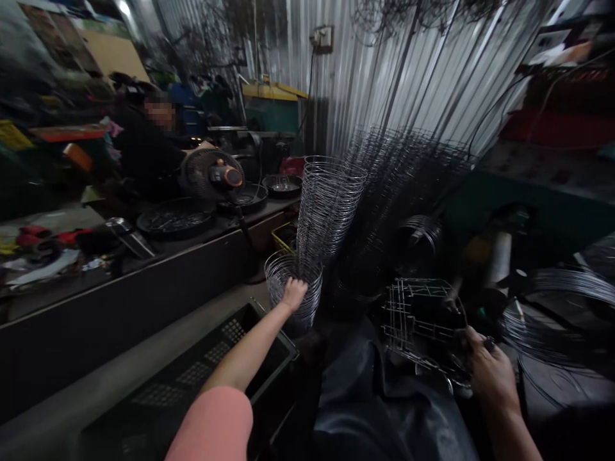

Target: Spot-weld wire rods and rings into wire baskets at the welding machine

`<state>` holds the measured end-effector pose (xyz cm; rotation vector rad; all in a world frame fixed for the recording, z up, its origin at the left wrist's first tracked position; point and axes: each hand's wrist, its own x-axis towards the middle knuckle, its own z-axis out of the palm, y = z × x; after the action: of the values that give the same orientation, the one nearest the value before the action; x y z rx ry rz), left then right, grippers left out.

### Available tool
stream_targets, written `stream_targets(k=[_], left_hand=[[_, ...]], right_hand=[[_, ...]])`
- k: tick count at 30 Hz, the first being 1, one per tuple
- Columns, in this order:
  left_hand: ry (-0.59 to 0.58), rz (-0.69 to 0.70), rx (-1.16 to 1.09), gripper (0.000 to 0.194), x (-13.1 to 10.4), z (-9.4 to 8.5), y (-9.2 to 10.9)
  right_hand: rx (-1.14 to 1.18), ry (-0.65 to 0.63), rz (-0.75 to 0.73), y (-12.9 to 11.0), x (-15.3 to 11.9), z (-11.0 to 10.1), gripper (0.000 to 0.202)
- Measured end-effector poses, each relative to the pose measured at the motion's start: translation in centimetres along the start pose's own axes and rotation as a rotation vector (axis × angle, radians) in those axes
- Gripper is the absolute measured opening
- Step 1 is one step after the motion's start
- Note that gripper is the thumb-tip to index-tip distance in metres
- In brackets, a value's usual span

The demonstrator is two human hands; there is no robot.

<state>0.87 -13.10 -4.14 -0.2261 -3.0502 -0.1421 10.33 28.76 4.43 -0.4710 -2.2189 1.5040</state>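
My left hand (295, 293) reaches out to a short stack of wire rings (314, 310). Its fingers are curled over the top of the stack, and what lies under them is partly hidden. Right behind rises a taller, leaning stack of wire rings (331, 205). On the other side, my right hand (492, 368) is closed around the right edge of a wire frame (408, 320), which has a grid of thin metal bars. A dark apron (379, 390) covers the lap below the frame.
A dark plastic crate (211, 358) stands at lower left. Behind it runs a bench (144, 275) bearing a fan (216, 173) and round trays (175, 221). A co-worker (144, 141) sits beyond. Coiled wire (571, 288) lies right, and more ring stacks (408, 160) lean on the metal wall.
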Motion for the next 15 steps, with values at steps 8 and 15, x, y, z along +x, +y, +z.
stream_targets(k=[8,15], left_hand=[[-0.138,-0.007,-0.077,0.029,-0.4,5.6,0.3],[-0.148,0.017,-0.206,0.030,0.2,3.7,4.4]], right_hand=[[-0.044,-0.059,0.090,-0.8,-2.5,-0.9,0.043],[0.012,-0.140,0.041,-1.6,-4.4,-1.4,0.042]])
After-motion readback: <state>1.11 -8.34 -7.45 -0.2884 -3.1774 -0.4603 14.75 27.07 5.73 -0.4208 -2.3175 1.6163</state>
